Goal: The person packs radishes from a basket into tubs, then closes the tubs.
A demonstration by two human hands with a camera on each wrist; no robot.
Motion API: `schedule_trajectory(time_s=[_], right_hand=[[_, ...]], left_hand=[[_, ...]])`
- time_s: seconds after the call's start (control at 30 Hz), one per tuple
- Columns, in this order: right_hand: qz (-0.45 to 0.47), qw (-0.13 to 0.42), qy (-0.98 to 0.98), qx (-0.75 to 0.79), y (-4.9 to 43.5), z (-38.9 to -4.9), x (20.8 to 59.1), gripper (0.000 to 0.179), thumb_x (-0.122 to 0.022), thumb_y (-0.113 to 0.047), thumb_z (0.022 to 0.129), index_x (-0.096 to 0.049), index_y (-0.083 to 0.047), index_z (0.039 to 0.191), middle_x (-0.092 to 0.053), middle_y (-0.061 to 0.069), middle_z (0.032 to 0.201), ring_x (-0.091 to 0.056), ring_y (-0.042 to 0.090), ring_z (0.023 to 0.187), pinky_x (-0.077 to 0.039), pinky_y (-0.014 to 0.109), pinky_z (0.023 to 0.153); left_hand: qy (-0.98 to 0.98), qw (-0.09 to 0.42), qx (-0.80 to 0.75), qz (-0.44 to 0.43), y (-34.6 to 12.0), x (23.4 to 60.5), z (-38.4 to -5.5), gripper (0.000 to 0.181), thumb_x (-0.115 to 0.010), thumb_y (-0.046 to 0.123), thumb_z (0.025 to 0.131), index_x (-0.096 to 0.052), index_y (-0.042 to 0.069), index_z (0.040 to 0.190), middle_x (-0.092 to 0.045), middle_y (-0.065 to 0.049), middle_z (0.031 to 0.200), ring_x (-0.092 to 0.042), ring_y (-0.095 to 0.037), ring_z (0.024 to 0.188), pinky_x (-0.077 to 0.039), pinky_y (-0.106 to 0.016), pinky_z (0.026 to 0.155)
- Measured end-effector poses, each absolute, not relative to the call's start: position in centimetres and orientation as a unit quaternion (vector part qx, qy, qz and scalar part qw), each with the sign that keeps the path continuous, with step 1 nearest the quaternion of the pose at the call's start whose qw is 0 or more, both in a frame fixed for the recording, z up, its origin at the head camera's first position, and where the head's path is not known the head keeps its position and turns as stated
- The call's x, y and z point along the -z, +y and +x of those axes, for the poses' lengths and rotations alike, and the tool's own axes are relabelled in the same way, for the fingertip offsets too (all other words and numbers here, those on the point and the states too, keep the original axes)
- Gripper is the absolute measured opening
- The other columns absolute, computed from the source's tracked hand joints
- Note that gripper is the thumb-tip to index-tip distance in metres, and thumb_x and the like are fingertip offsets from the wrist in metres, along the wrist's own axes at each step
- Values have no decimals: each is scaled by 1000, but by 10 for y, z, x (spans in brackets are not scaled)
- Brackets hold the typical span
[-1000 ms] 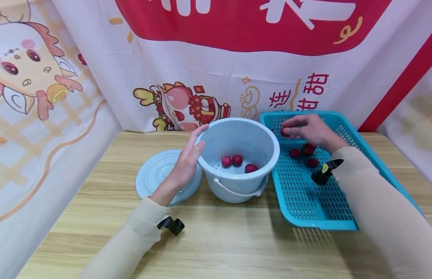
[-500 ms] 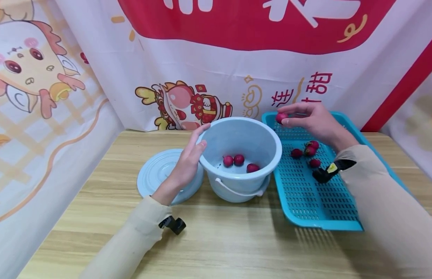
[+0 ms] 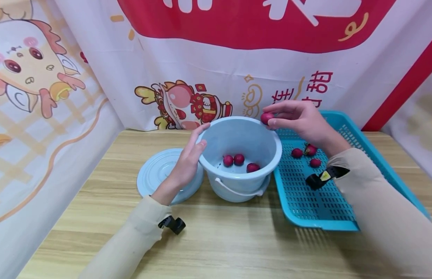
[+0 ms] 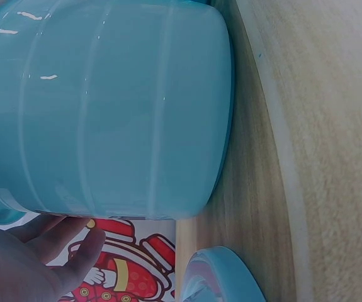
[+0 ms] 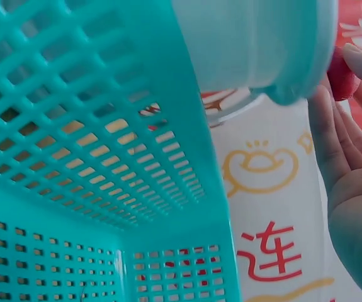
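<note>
Got a little red thing [image 3: 267, 118] pinched in my right hand [image 3: 303, 121] by the far right rim of the bucket [image 3: 236, 137], my left hand [image 3: 188, 161] gripping its left rim.

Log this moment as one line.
left hand: touching bucket at rim; right hand: pinching red fruit near rim; bucket: three fruits inside; basket: more fruits; lid: off, on table

The wood-grain table [image 3: 216, 244] bears a round, light-blue lid [image 3: 152, 176] lying flat, an upright light-blue bucket [image 3: 231, 188] and, just beside that, a turquoise slotted basket [image 3: 317, 224].
</note>
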State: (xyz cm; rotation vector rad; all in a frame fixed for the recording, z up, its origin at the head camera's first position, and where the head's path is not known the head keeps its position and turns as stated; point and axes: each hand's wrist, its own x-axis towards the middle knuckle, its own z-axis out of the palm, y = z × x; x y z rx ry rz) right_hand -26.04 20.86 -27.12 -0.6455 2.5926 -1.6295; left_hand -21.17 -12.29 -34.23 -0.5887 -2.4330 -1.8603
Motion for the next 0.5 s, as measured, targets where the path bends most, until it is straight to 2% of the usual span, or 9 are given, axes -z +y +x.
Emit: schedule_trajectory(time_s=[0.13, 0.23, 0.5], right_hand=[[-225, -8, 837, 499, 200, -256, 271, 43, -81, -25, 95, -72, -18, 136, -78, 1, 124, -77, 12, 104, -64, 23, 86], [-231, -19, 851, 472, 194, -253, 272, 40, -82, -28, 94, -74, -20, 133, -78, 3, 123, -77, 13, 101, -64, 22, 84], [-245, -29, 870, 427, 184, -253, 275, 37, -81, -28, 95, -75, -22, 131, -77, 4, 124, -75, 21, 103, -62, 21, 82]], left_hand=[[-779, 11, 597, -191, -123, 343, -212, 54, -32, 33, 114, -25, 30, 167, -26, 3, 174, -34, -29, 158, -38, -63, 125], [-778, 10, 598, -193, -124, 343, -213, 54, -32, 33, 114, -25, 29, 167, -26, 2, 174, -35, -29, 158, -39, -63, 124], [-779, 11, 598, -190, -124, 344, -213, 53, -32, 34, 114, -26, 30, 166, -26, 3, 174, -34, -29, 158, -38, -64, 124]])
